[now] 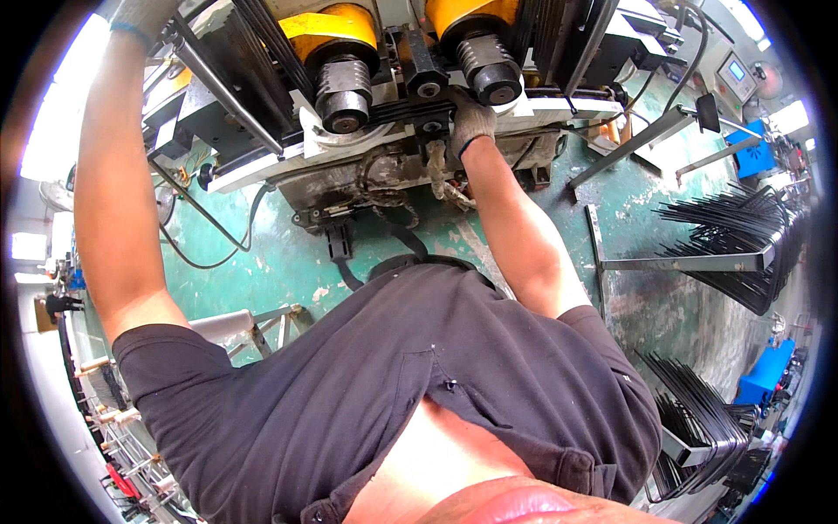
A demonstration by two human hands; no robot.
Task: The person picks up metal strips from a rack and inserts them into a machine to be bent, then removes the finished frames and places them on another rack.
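My right hand [472, 122], in a grey knit glove, reaches in beneath the right-hand ridged metal roller [489, 70] of a machine. Its fingers curl in at several thin black metal rods [393, 112] that run sideways below the rollers; the fingertips are dark and partly hidden. A second ridged roller [344, 93] sits to the left, and a black block with a bolt [421, 70] stands between the two. My left hand [144, 14], also gloved, is raised at the upper left by a grey metal tube [223, 83]. The picture's edge cuts off its fingers.
Yellow housings [330, 31] sit behind the rollers. A greasy machine base [340, 179] and a black cable [209, 262] lie below. To the right, metal stands hold bunches of bent black rods [733, 236]. A control box [736, 77] stands far right.
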